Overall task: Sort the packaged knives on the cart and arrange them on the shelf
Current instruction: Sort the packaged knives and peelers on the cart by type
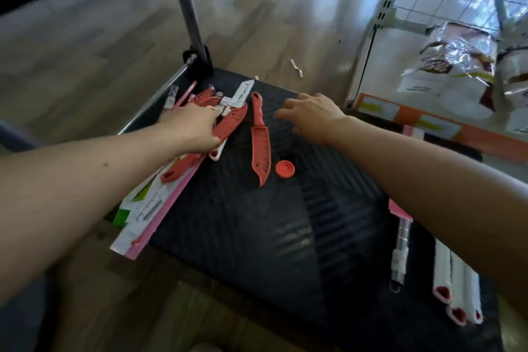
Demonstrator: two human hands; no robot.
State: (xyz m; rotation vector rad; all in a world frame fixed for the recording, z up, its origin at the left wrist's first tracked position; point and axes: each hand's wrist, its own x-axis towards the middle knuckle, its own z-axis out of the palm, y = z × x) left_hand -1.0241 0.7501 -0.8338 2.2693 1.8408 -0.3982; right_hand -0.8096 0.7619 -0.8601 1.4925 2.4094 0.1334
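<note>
A single view is given, taken from head height and aimed forward and down, close over the cart and floor.

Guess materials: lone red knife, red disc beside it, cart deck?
Lone red knife: matte moulded plastic by the look, holes along the sheath; blade hidden. Red disc: same matte red, concentric rings, probably plastic or rubber. Cart deck: black, ribbed, dull sheen, likely plastic or rubber matting.
</note>
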